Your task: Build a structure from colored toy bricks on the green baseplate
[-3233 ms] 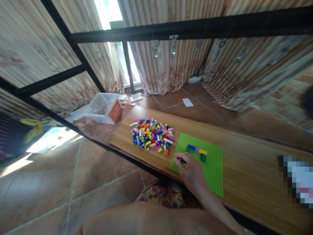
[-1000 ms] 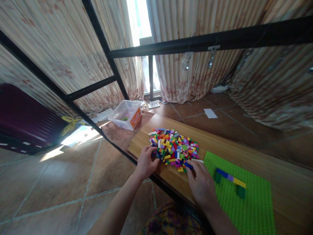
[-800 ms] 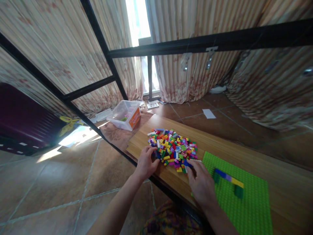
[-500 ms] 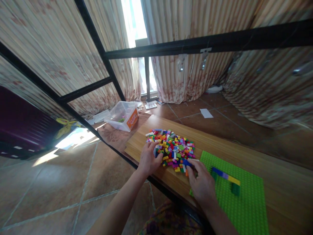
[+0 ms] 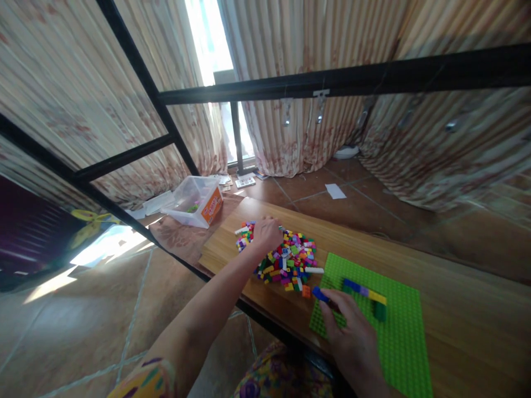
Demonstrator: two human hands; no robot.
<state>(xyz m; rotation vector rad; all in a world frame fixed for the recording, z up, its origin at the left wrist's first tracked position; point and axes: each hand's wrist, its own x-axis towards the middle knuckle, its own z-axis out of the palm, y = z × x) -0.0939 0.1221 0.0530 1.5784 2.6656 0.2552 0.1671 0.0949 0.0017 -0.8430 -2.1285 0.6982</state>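
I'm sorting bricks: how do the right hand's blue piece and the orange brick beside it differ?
The blue piece is pinched in the right hand, while the orange brick lies on the wooden tabletop. The blue piece looks darker than the orange brick. Both are smaller than the green baseplate.

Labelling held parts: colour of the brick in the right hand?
Blue brick in the right hand, clearest in the head view.
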